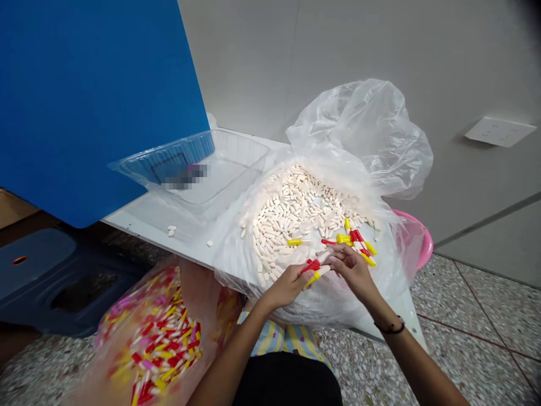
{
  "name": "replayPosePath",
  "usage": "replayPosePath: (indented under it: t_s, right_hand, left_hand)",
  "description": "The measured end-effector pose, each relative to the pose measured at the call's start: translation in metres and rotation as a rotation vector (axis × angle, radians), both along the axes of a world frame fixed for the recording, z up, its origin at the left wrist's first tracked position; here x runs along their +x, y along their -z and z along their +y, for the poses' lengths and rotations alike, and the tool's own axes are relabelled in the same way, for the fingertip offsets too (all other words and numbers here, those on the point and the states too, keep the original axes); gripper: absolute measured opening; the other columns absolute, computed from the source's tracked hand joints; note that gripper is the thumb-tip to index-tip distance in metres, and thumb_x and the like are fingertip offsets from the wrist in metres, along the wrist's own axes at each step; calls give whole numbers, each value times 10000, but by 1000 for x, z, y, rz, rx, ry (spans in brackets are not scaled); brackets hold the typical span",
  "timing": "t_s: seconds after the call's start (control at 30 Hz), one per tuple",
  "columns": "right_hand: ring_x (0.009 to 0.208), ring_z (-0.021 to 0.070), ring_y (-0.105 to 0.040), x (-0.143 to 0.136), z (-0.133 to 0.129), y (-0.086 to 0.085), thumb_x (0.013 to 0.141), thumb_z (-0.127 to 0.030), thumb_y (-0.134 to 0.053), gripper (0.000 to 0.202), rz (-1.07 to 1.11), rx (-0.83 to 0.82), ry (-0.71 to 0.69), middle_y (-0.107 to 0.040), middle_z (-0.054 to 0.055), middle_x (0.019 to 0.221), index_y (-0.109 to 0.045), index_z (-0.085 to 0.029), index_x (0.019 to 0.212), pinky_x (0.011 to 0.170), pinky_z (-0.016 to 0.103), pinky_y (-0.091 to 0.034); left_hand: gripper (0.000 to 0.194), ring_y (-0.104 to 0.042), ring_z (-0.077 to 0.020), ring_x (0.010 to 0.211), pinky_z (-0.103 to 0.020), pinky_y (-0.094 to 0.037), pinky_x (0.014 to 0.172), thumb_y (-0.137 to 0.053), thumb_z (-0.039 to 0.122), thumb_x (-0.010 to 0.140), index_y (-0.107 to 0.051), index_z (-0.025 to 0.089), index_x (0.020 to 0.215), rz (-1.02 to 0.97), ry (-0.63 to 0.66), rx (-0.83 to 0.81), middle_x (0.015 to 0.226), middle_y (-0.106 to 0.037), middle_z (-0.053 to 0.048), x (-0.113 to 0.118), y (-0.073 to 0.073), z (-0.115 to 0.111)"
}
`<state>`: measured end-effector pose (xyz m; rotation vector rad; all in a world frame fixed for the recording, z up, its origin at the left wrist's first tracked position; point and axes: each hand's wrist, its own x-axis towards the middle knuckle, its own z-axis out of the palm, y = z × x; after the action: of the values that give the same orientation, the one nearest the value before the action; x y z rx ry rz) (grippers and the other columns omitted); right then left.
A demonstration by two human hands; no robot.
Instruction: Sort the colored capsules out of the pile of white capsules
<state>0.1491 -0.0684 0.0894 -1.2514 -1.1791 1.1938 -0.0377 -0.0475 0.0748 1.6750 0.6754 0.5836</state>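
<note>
My left hand (292, 283) is closed on several red and yellow tubes with white pieces (313, 269) poking out of their ends. Just right of it, my right hand (351, 269) has its fingers bent together at the tube ends; what it pinches is too small to make out. Both hands are over an open clear plastic bag (236, 254) holding a heap of small white pieces (287, 214). Several red and yellow tubes (359, 242) lie beyond my right hand. A single yellow-capped tube (295, 242) rests on the heap.
A clear plastic tray (228, 163) sits on the white table (143, 220) at left. Below is a bag of coloured tubes (169, 344), beside a dark blue stool (38, 282). A pink basin (426, 248) shows at right, and a blue panel (97, 101) rises at left.
</note>
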Motion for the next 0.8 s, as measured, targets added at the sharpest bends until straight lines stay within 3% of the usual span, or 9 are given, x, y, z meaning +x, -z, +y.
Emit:
replayPosePath:
  t_s: [0.1,0.2,0.33,0.47,0.67,0.73,0.8]
  right_hand:
    - [645,171,-639,18,-3,-10,726,-416,-683,330,-96,-42,-181,-670,28,727,-534,-203,930,616,310,-518]
    - [526,142,-594,34,-4,-18,787,-434,-619,298,-241,-97,-357,-621,-6,615,-536,-180,920,528,269,-468]
    - [449,109,-519,38,-5,-28,846,-499,-510,330,-338,-130,-522,-522,-40,505,-504,-184,746,466,234,-388]
    - [447,99,-503,34,-7,-26,854,-520,-484,387,-247,-144,-508,-472,-45,507,-447,-191,654,463,233,-372]
    - [343,82,-395,26,-15,-4,841,-618,-398,520,31,-436,-422,-342,-68,432,-253,-218,542,374,228,-275]
    - [360,97,-433,25,-16,-3,833,-646,-369,524,-65,-438,-407,-405,-48,448,-292,-215,545,390,238,-311]
    - [421,116,-487,27,-16,-8,816,-640,-418,492,-298,-291,-343,-494,-19,513,-418,-199,597,432,251,-354]
  left_hand:
    - [395,-382,-94,592,-212,-294,569,-316,435,921,-493,144,722,58,70,34,644,-430,24,-4,-3,1]
    - [370,-425,-107,598,-218,-293,580,-342,404,919,-531,149,729,181,110,200,654,-485,13,-7,-11,2]
    - [316,-506,-139,635,-223,-317,607,-357,360,916,-593,171,826,297,144,408,715,-575,-16,-9,-23,3]
    - [264,-530,-154,631,-229,-333,614,-404,344,892,-605,183,836,396,184,516,697,-576,-24,-6,-24,6]
    - [204,-574,-184,696,-252,-392,677,-554,369,813,-601,175,854,486,110,536,777,-612,-53,0,-13,13]
    - [218,-580,-187,711,-256,-398,688,-580,380,798,-603,175,869,516,91,532,790,-620,-56,0,-12,16]
    - [212,-578,-183,705,-255,-390,684,-568,373,811,-609,180,888,521,100,534,790,-623,-52,0,-14,20]
